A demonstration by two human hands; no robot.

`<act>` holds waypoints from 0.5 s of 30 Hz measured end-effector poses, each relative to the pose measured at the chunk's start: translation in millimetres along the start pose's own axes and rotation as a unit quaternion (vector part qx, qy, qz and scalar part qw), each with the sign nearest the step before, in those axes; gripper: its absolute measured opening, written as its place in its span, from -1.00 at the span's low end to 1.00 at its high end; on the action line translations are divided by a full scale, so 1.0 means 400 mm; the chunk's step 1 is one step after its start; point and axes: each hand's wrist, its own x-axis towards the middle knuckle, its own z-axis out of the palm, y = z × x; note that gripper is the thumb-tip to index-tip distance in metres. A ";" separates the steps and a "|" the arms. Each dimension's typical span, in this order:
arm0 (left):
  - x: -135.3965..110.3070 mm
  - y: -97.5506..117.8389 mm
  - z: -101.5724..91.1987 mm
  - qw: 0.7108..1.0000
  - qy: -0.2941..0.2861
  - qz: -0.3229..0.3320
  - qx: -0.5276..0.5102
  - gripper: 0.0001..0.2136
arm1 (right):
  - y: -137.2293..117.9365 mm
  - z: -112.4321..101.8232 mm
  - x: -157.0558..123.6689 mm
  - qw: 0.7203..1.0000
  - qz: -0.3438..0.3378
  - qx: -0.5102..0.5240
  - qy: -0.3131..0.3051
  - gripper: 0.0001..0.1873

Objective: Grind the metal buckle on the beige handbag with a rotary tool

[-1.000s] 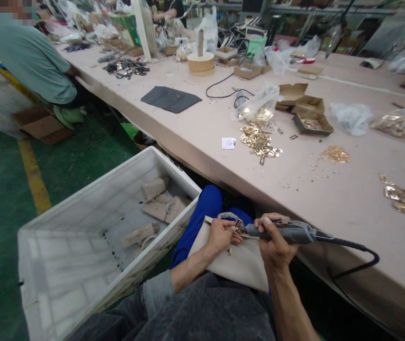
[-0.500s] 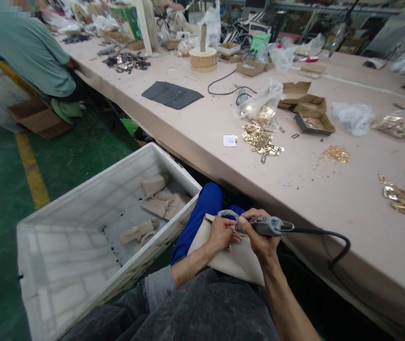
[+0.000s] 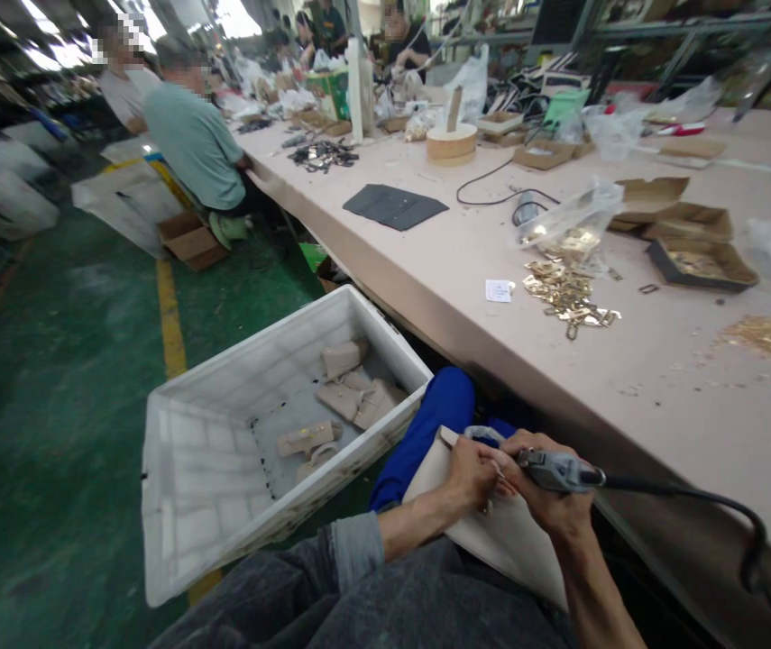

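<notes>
A cream handbag [image 3: 517, 545] lies across my lap, with a pale loop [image 3: 484, 435], perhaps its handle, at the far edge. My left hand [image 3: 472, 473] is closed on a part of the bag; its fingers hide what exactly they pinch. My right hand [image 3: 551, 496] grips a grey corded power tool [image 3: 564, 470], which looks like an electric screwdriver. The tool's front end points left, toward the left fingers, and its tip is hidden behind my hands. Both hands meet over the bag, fingers close together.
At my left stands a white plastic bin [image 3: 155, 505] with several beige bags [image 3: 341, 399] inside. The long table [image 3: 426, 261] bears gold metal fittings [image 3: 567, 293], a dark flat panel [image 3: 395, 206], a tape roll [image 3: 451, 144] and small boxes. A seated co-worker [image 3: 196, 135] is farther along.
My view has swung left, so the scene sits farther right and more of the floor and co-workers shows. My hands have drawn closer together over the bag, still with the tool.
</notes>
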 end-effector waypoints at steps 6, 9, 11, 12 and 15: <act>0.019 -0.046 -0.010 1.000 0.001 0.017 0.022 -0.75 | 0.014 0.019 0.007 0.998 -0.032 -0.007 -0.050 -0.75; 0.019 -0.044 -0.009 0.999 0.007 0.017 0.038 -0.77 | 0.010 0.028 0.008 0.999 -0.023 0.006 -0.037 -0.76; 0.019 -0.039 -0.009 0.999 0.009 0.019 0.046 -0.80 | 0.008 0.030 0.005 0.999 -0.014 0.032 -0.025 -0.79; 0.019 -0.038 -0.009 0.999 0.008 0.021 0.045 -0.80 | 0.006 0.027 0.003 0.999 -0.012 0.045 -0.025 -0.82; 0.021 -0.041 -0.006 0.999 -0.027 0.032 0.016 -0.83 | -0.021 0.004 0.002 0.996 -0.025 0.081 -0.036 -0.88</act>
